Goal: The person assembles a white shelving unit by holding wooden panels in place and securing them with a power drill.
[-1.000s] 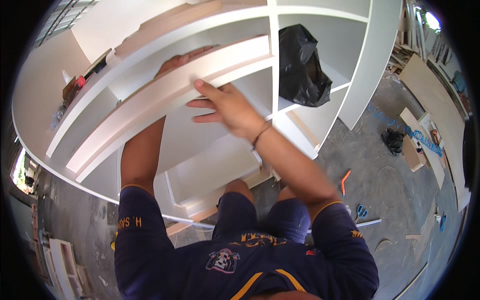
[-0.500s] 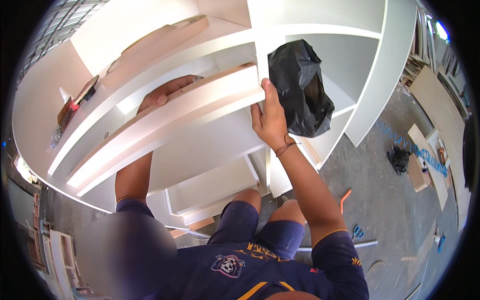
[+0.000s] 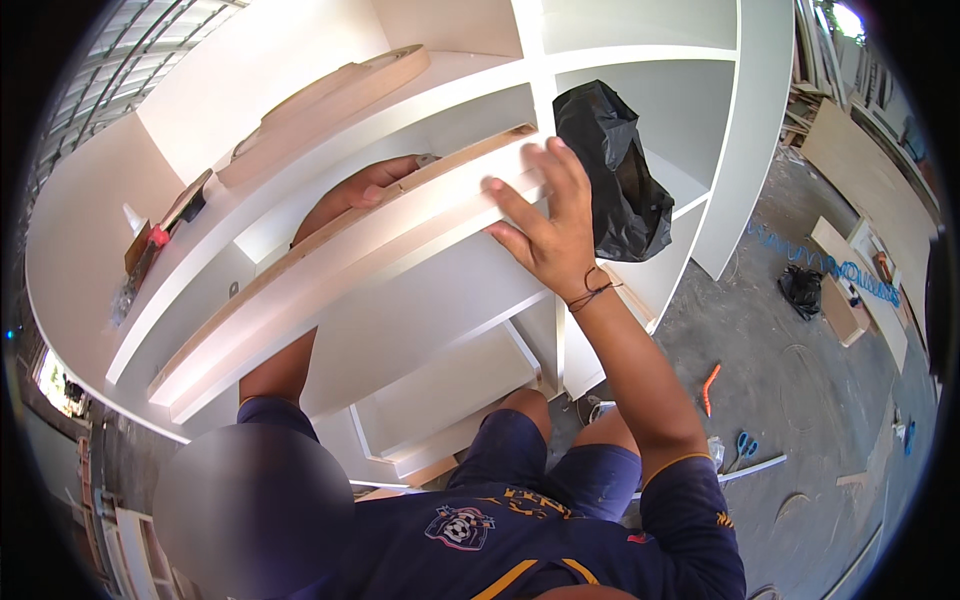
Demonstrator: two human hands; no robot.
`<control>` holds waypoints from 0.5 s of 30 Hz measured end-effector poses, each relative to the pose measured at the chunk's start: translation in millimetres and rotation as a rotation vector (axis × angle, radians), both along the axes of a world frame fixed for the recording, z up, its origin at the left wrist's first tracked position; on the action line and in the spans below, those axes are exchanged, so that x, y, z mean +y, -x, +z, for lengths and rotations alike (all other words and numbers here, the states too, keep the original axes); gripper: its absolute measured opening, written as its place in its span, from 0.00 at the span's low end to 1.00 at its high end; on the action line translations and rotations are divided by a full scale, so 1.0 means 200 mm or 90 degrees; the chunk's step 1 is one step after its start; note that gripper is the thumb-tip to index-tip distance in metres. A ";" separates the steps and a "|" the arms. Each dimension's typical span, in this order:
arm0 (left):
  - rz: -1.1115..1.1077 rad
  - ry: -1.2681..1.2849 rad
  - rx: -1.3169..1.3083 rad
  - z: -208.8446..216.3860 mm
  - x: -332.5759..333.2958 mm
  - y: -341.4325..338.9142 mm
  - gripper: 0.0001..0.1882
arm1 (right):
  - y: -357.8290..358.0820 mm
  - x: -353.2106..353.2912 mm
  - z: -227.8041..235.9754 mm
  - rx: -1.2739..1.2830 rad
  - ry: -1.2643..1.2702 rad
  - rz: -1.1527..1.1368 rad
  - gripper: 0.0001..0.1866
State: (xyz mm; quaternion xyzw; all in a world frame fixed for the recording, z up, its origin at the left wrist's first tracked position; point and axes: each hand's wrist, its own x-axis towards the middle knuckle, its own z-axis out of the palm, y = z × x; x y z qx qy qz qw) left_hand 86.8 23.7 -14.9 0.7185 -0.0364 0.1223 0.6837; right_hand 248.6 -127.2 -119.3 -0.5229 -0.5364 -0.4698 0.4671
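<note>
A long white panel (image 3: 340,275) with a bare wood upper edge lies slantwise across the front of a white cabinet (image 3: 455,85). My left hand (image 3: 375,185) is behind it, with the thumb at its upper edge and the fingers curled, partly hidden. A small grey metal piece (image 3: 427,160) shows at those fingertips; whether it is held or fixed there is unclear. At the panel's right end, my right hand (image 3: 555,225) has its fingers spread over the front face, slightly blurred. Beside that hand, a black plastic bag (image 3: 620,170) sits in a compartment.
A roll of edge banding (image 3: 385,80) and a red-and-black tool (image 3: 160,237) lie on the upper shelf. Below the panel is an open white compartment (image 3: 450,385). On the floor at right are blue-handled scissors (image 3: 742,448), an orange tool (image 3: 711,388), a coiled blue hose (image 3: 870,283) and boards (image 3: 865,190).
My right hand has loosened from the panel's right end, its fingers now spread over the front face. My left hand stays behind the panel. The whole view has shifted slightly.
</note>
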 end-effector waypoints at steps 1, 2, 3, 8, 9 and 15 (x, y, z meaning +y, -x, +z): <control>-0.002 -0.016 0.013 0.02 -0.02 0.01 0.44 | -0.01 -0.01 0.01 -0.015 0.010 -0.020 0.23; -0.005 -0.032 0.025 0.03 -0.04 0.01 0.44 | -0.02 -0.02 0.02 -0.030 0.021 -0.040 0.23; -0.025 -0.026 0.047 0.04 -0.03 0.00 0.43 | -0.03 -0.02 0.03 -0.044 0.032 -0.060 0.24; 0.018 0.011 0.147 0.07 0.03 -0.01 0.37 | 0.02 -0.02 0.05 -0.059 0.049 -0.162 0.18; -0.014 0.025 0.157 0.07 0.07 -0.03 0.34 | 0.03 -0.02 0.05 -0.053 0.043 -0.159 0.20; 0.113 -0.081 0.077 -0.03 0.16 -0.08 0.22 | 0.04 -0.01 0.06 -0.025 0.037 -0.111 0.21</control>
